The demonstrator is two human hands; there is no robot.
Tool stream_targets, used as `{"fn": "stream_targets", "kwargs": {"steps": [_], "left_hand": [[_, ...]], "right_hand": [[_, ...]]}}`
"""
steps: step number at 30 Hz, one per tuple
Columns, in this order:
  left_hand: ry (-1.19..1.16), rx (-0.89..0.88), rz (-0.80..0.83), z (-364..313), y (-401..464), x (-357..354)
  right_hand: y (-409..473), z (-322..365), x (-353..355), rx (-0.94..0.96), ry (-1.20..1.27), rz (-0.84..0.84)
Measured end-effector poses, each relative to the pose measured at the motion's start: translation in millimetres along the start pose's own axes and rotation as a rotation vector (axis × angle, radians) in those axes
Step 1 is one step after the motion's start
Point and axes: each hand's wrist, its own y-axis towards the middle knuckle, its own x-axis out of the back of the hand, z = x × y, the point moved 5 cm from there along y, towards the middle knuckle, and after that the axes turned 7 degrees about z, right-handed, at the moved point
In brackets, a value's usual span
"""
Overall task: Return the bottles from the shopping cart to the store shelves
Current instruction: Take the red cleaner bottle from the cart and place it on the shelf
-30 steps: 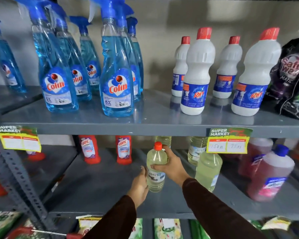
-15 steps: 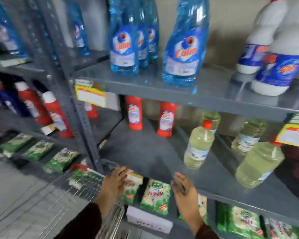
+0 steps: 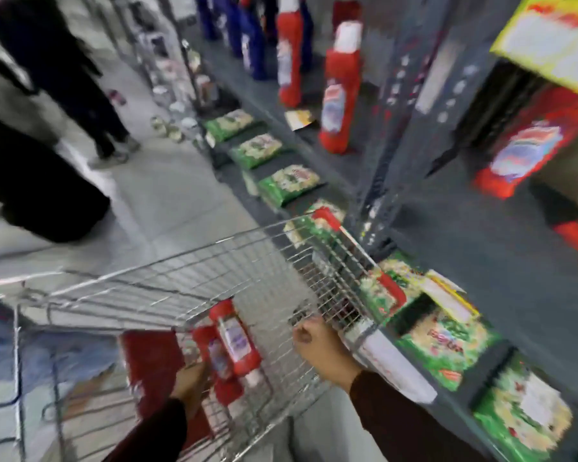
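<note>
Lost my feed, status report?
Left hand reaching into cart at red bottles. Right hand on cart's wire side. Nothing blocking.

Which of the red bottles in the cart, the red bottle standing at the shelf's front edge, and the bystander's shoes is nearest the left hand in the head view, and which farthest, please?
1. Red bottles in the cart: right beside the left hand, inside the basket.
2. Red bottle at the shelf's front edge: up and right, on the shelf.
3. Bystander's shoes: far down the aisle, upper left.

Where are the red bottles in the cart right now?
The red bottles lie in the shopping cart, low in the head view, between the left hand and the right hand.
</note>
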Motion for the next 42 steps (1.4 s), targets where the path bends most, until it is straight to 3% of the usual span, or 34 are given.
{"fn": "stream_targets", "kwargs": {"steps": [4,7,10,13,16,20,22,24,26,30,33,35,37,39,42], "left_hand": [[0.199,-0.027,-0.067,17.8,54.4,8.5],[0.641,-0.184,-0.035,-11.0,83.5,-4.6],[1.058,-0.393,0.043,-42.9,123.3,-12.7],[1.373,-0.585,0.1,-51.4,162.0,-11.7],[1.581,-0.57,0.247,-51.9,194.5,-9.9],[1.888,-0.498,0.45,-39.9,245.0,-6.2],[1.902,-0.61,0.504,-46.8,254.1,-12.2],[1.896,-0.829,0.509,-60.2,242.1,-24.6],[1.9,-1.001,0.375,-66.0,234.0,-29.2],[1.88,-0.69,0.292,-50.8,235.7,-24.1],[1.92,-0.789,0.201,-52.3,223.5,-39.8],[1.75,-0.759,0.242,-60.9,205.2,-48.0],[1.48,-0.625,0.352,-68.6,177.2,-49.5],[1.118,-0.52,0.455,-84.4,133.7,-51.8],[0.592,-0.344,0.696,-107.8,50.1,-65.3]], "right_hand": [[72.8,-21.8,-75.7,-0.212,-0.256,0.34],[102.9,-28.4,-103.1,-0.33,-0.338,0.431],[153.3,-53.5,-149.2,-0.354,-0.384,0.367],[175.7,-66.8,-183.1,-0.228,-0.472,0.254],[187.4,-74.1,-205.6,-0.041,-0.742,0.207],[192.4,-95.0,-216.3,-0.124,-0.932,0.142],[191.6,-108.9,-214.7,-0.201,-0.955,0.146],[194.1,-119.9,-209.2,-0.278,-0.908,0.159],[202.4,-124.3,-200.7,-0.358,-0.764,0.17],[213.2,-110.2,-168.0,-0.397,-0.605,0.324],[200.4,-77.8,-129.4,-0.316,-0.518,0.611],[189.8,-57.3,-89.5,-0.262,-0.564,0.693],[178.8,-36.1,-44.0,-0.249,-0.516,0.65],[160.9,-10.5,6.9,-0.198,-0.34,0.523],[117.1,36.5,78.0,-0.03,-0.07,0.201]]}}
